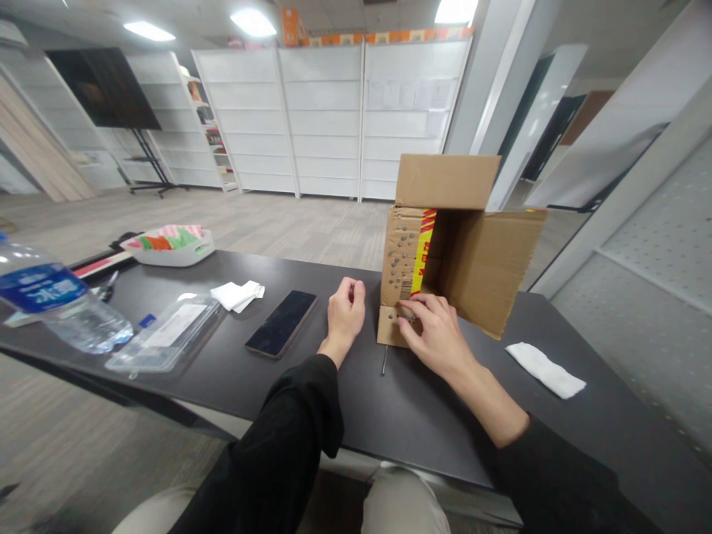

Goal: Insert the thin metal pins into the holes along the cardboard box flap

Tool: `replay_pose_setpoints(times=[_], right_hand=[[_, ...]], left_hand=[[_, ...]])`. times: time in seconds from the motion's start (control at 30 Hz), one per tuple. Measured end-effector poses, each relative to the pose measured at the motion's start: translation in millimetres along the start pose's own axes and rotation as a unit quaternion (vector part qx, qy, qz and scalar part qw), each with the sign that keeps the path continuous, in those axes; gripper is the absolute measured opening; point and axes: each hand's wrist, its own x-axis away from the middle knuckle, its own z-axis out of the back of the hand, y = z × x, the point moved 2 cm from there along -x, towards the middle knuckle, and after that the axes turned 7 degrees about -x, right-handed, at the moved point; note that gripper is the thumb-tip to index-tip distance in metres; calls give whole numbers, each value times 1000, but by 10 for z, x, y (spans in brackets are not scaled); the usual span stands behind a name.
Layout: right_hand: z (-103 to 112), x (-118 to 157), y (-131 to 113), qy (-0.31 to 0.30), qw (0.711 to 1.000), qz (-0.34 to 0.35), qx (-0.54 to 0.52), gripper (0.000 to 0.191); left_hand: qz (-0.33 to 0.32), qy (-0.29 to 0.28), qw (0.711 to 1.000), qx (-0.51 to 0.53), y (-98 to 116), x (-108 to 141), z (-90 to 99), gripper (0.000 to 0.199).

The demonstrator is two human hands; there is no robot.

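A cardboard box (464, 256) stands on the table with flaps folded out. Its left panel carries rows of small dark round heads, like screws or nails, beside a yellow and red tape strip (423, 252). More heads dot the lower flap (388, 332). My right hand (437, 334) reaches over this flap, thumb and forefinger apart, fingertips at the heads. To the left of the box, my left hand (345, 315) is closed in a fist above the table; whatever it may hold is hidden. A thin metal rod (383, 361) lies just under the flap's near edge.
A phone (282, 323) lies left of my left hand. Farther left are crumpled tissue (238, 295), a clear plastic case (170, 334), a water bottle (61, 297) and a white basket (170, 254). A folded white tissue (545, 369) lies at the right.
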Motion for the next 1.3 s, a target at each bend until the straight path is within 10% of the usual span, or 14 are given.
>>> replay_pose_setpoints(times=[1.3], right_hand=[[12, -16, -10, -39, 998, -32, 44, 16]], left_hand=[[2, -3, 1000, -4, 2, 3, -3, 33]])
